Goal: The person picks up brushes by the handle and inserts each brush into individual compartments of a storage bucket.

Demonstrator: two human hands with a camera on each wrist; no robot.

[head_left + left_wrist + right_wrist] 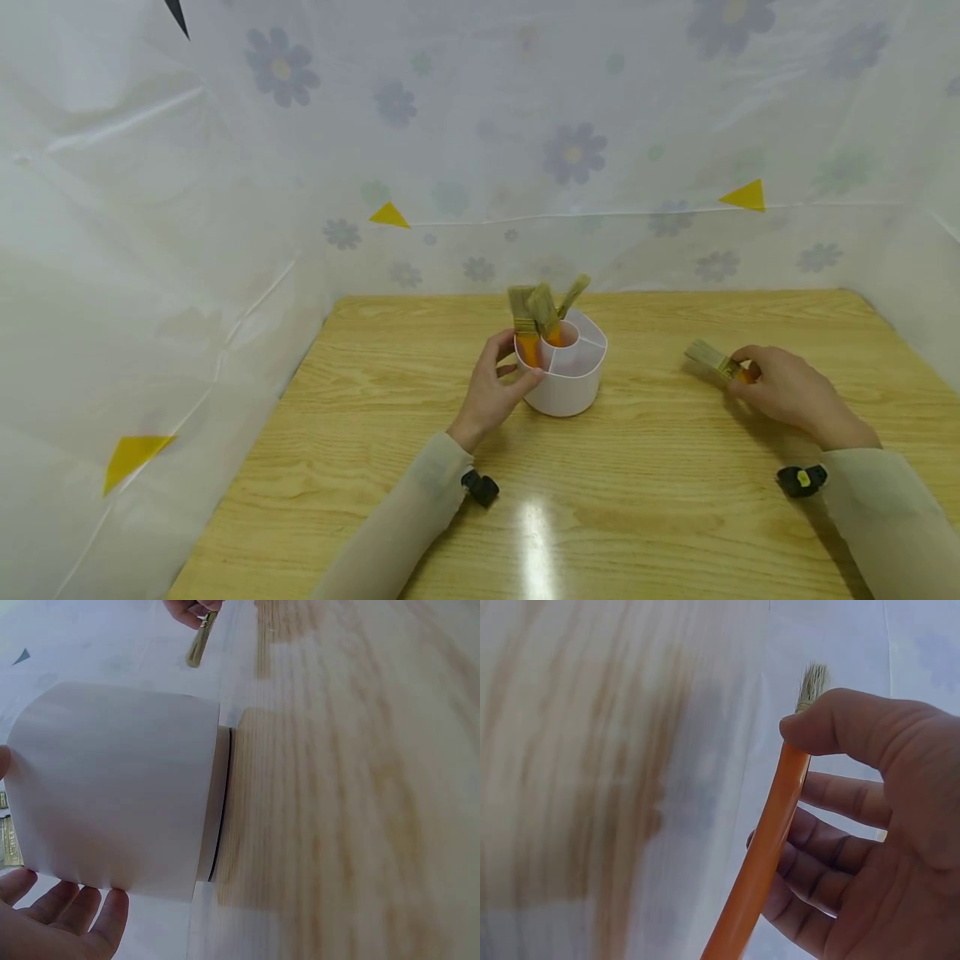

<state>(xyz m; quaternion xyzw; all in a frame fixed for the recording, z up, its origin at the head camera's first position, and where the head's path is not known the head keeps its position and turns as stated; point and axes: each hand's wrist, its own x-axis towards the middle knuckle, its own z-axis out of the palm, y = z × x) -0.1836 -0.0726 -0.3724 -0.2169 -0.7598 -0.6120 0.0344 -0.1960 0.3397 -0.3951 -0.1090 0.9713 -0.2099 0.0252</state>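
Note:
A white round caddy (564, 393) with divided compartments stands on the wooden table, several paintbrushes (522, 312) in it with bristles up. My left hand (493, 387) grips the caddy at its left side, thumb at the front rim; the left wrist view shows its fingertips (112, 907) against the white wall (112, 787). Off to the right, my right hand (787, 392) pinches another paintbrush (708, 358), its bristles pointing left toward the back. In the right wrist view, the thumb lies near the metal band and the orange handle (757, 855) runs down past the curled fingers.
The wooden table (637, 517) ends at a flower-patterned plastic sheet (480, 125) along the back. More white sheeting (150, 250) hangs at the left side. Yellow triangular markers (390, 215) are stuck on the sheets.

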